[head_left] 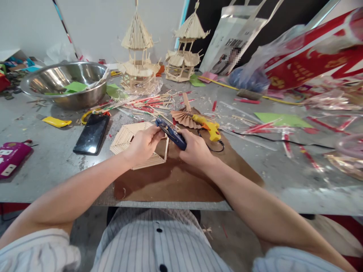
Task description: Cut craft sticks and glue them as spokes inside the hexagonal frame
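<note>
My right hand [195,147] is closed round the dark blue handles of a pair of cutters [172,135], held slanting above the brown board. At the jaw end my left hand [144,145] has its thumb and fingers pinched together; whatever lies between them is too small to make out. Beneath that hand rests a flat, many-sided panel of thin wooden sticks [146,161], with an open gap on its right side. Beyond the cutters lies a yellow glue gun [208,126] with a black cord, beside a folded brown paper fan [181,117].
Two stick pagodas [137,56] stand behind a heap of loose sticks [150,104]. To the left are a steel bowl [85,96], a black phone [92,134] and a purple power strip [14,158]. The brown board [176,185] reaches the table's front edge.
</note>
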The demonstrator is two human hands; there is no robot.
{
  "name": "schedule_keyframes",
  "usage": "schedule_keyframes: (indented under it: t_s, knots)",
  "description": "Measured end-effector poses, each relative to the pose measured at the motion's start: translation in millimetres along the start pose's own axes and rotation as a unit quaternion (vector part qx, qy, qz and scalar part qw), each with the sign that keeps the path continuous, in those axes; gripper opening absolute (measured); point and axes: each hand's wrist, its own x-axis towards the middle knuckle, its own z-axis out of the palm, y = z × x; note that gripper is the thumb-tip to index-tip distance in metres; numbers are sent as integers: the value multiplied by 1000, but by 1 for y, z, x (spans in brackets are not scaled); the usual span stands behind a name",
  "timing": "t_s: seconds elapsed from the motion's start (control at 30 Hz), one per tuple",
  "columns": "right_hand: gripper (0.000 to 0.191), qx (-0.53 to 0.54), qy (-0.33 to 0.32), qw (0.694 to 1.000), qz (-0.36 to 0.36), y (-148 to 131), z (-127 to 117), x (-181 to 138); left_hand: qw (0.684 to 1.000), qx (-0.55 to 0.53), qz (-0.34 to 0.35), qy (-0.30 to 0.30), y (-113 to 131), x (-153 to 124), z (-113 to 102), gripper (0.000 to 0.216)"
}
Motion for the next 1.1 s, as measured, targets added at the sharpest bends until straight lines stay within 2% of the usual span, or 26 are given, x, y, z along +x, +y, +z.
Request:
schedule_keyframes:
  t_s: [0.13,0.37,0.53,0.7,0.87,0.97,1.1]
  knots:
    - [43,15,11,1000,-10,1,3,0,1000,-18,9,-1,-4,1,1,26]
    - [48,32,16,999,-30,4,3,0,993,-112,1,-44,-9,5,0,29]
    - [53,30,12,999,-36,5,4,0,978,-173,-66,-98,-5,8,-8,25]
    - [56,21,-6,999,-33,5,3,0,927,-301,-145,-171,-14,9,-9,27]
    - [51,3,-9,999,-31,4,0,0,887,-381,-179,-189,-17,8,-7,29]
    - [47,-4,-12,999,-34,3,-2,0,894,-362,-189,-183,-15,9,-7,29]
    - [44,-24,-18,999,-23,1,-5,1,939,-272,-149,-148,-11,9,-8,27]
